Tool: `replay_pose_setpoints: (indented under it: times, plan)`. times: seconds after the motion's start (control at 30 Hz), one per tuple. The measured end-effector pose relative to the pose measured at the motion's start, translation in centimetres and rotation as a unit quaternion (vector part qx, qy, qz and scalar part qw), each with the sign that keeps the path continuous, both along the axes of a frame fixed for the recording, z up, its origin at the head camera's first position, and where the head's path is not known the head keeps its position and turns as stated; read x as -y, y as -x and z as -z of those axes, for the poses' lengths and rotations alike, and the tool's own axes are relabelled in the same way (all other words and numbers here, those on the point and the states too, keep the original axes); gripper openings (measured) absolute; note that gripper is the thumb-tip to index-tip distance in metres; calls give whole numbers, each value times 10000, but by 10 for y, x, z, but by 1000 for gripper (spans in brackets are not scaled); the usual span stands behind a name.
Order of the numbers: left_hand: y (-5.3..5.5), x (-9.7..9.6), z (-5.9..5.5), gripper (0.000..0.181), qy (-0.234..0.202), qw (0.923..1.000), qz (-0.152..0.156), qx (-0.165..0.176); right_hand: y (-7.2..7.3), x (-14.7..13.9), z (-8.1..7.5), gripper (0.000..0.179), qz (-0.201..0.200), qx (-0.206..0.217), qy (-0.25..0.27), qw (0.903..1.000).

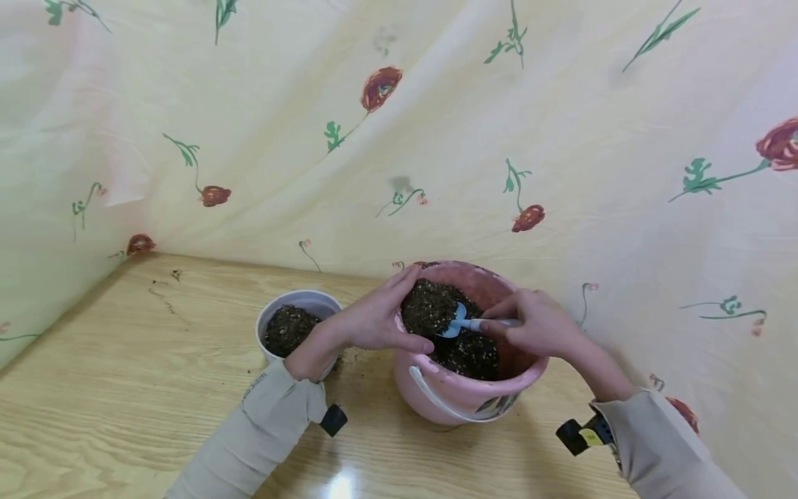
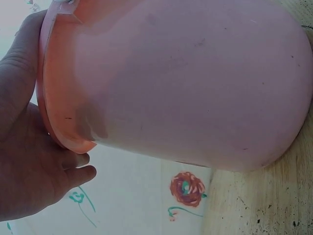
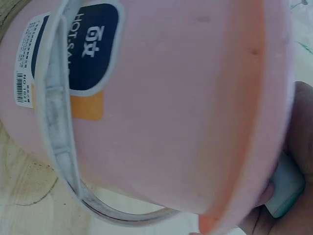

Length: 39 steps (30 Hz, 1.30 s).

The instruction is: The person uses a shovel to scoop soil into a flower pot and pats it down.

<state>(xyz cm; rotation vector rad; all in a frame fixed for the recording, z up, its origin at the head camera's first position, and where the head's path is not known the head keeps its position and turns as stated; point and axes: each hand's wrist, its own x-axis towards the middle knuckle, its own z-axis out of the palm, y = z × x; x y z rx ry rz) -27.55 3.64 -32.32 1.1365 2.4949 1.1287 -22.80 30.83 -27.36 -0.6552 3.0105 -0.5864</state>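
Note:
A pink bucket with dark, speckled soil inside stands on the table. My left hand holds its left rim, thumb over the near edge and fingers toward the back. In the left wrist view, the fingers of that left hand lie around the rim beside the bucket wall. With my right hand I grip the handle of a small light-blue trowel, its blade against the soil heaped at the left. The right wrist view shows part of the trowel handle in the fingers, mostly hidden behind the rim.
A white pot holding soil stands left of the bucket, partly behind my left forearm. Crumbs of soil dot the wooden table. The bucket's white handle hangs down its near side. A flowered cloth hangs behind.

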Motion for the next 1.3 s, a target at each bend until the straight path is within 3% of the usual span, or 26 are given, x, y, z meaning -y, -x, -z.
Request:
replay_pose_setpoints:
  times: [0.27,0.5,0.67,0.83,0.97,1.3]
  plan:
    - [-1,-2,3,121,-41,10000,39,10,-19,-12,-1,22,183,-62,323,9993]
    - [-1,-5,7,120,-370,9992,152,-50,-35,-17,7,27,530,-506,646,9952]
    - [0,-7,10,119,-355,9992,149,-65,-43,-19,13,25,681,-890,936,9893]
    - [0,-7,10,119,-466,9985,261,-114,-47,-20,18,21,678,-1310,1234,9813]
    - [0,-3,8,120,-462,9987,175,-80,-46,-18,18,19,614,-1473,1412,9770]
    - [2,-3,9,120,-628,9977,205,-169,-46,-18,17,21,668,-1362,1503,9769]
